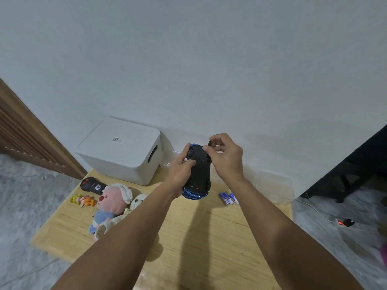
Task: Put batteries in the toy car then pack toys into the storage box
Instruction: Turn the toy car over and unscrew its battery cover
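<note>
A blue toy car (198, 174) is held upside down above the wooden table (209, 227), its black underside facing me. My left hand (181, 166) grips its left side, thumb on the underside. My right hand (226, 158) pinches a small dark piece at the car's far right corner; what the piece is I cannot tell. Several blue batteries (228, 198) lie on the table right of the car. The white storage box (123, 151) stands at the back left with its lid on.
A black remote control (92, 185), a small orange figure (82, 200), a pink plush doll (111, 206) and a white ball toy (138, 200) lie at the left. A clear plastic container (274, 185) sits at the right edge. A power strip (344, 222) lies on the floor.
</note>
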Demonstrator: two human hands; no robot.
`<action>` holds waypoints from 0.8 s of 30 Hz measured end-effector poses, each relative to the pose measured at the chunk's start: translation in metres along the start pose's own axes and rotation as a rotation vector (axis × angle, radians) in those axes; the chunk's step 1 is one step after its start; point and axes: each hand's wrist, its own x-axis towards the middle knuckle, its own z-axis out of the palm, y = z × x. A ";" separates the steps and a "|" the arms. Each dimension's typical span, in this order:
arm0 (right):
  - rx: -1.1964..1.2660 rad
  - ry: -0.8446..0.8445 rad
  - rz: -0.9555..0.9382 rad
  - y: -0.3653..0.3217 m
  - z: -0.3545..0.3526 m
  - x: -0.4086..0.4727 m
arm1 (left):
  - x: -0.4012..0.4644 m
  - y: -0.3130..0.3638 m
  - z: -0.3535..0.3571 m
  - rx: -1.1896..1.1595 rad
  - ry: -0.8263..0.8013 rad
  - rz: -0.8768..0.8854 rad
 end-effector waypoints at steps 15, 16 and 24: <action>0.015 -0.004 0.025 -0.001 -0.001 0.007 | 0.002 -0.002 0.002 -0.030 -0.008 0.005; 0.008 -0.016 0.036 -0.001 -0.001 0.009 | 0.002 -0.002 0.002 -0.033 -0.007 0.005; 0.102 -0.018 0.065 -0.002 0.000 0.010 | 0.003 -0.001 0.003 -0.043 -0.002 0.002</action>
